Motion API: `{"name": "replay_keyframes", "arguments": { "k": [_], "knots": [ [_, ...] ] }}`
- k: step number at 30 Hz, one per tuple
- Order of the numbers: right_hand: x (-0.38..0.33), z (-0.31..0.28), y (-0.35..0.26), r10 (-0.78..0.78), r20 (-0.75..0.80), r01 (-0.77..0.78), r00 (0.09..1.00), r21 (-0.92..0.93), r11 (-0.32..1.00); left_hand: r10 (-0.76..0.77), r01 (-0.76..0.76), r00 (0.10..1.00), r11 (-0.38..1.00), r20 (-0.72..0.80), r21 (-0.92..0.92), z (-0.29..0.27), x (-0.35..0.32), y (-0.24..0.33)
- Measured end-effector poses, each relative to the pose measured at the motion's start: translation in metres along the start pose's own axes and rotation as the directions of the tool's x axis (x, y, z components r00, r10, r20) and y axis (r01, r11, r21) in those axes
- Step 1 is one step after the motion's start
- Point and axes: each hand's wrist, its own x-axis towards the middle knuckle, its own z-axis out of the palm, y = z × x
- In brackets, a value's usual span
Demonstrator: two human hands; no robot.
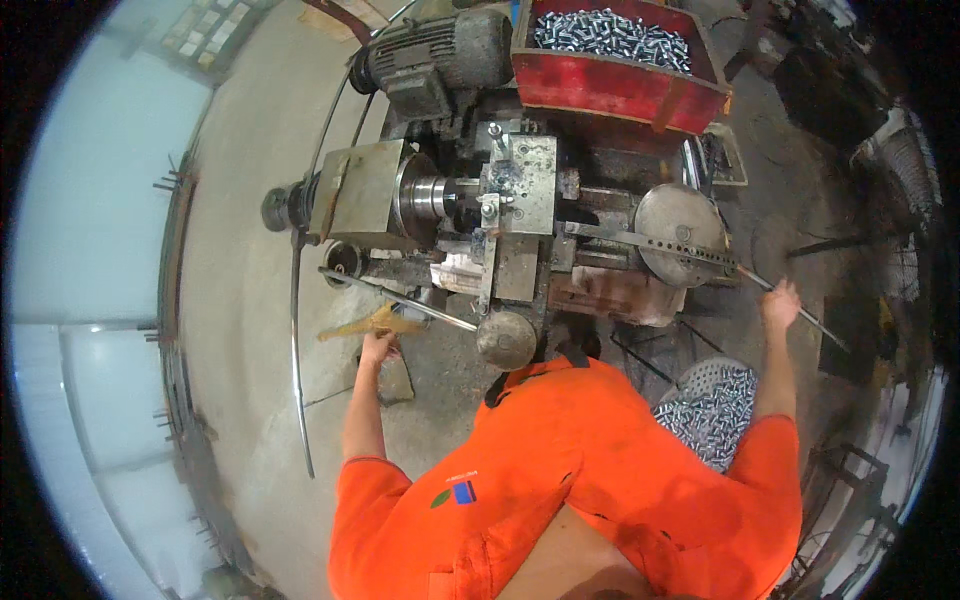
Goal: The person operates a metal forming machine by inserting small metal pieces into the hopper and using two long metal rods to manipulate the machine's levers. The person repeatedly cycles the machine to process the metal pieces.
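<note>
My right hand [780, 303], out to the right, is wrapped round a long thin metal lever rod [822, 328]. The rod runs from a flat bar with a row of holes [690, 251], which crosses a large round metal disc [688, 222]. My left hand [378, 347] is low on the left with its fingers curled, at the lower edge of a yellowish-brown flat piece [362, 324]; what it holds, if anything, is too small to make out. Beyond it a second metal rod [400, 301] slants to a smaller round disc [505, 340], apart from my hand.
Ahead stands a greasy machine with a chuck [422, 197], a tool block [530, 180] and a motor [440, 55]. A red bin [620, 98] of small shiny metal parts sits at the back. A pale perforated basket [708, 375] of similar parts is beside my right side.
</note>
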Motion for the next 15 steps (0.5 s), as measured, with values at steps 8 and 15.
{"name": "replay_keyframes", "arguments": {
  "k": [8, 15],
  "knots": [
    [-0.177, 0.023, -0.059, -0.188, -0.023, 0.175, 0.982, 0.494, 0.851, 0.341, -0.106, 0.929, 0.611, -0.14, 0.785, 0.02, 0.042, 0.047],
    [-0.261, 0.013, -0.059, -0.077, 0.321, -0.088, 0.944, 0.472, 0.877, 0.373, -0.155, 0.928, 0.415, -0.013, 0.896, 0.049, 0.108, -0.003]
  ]
}}
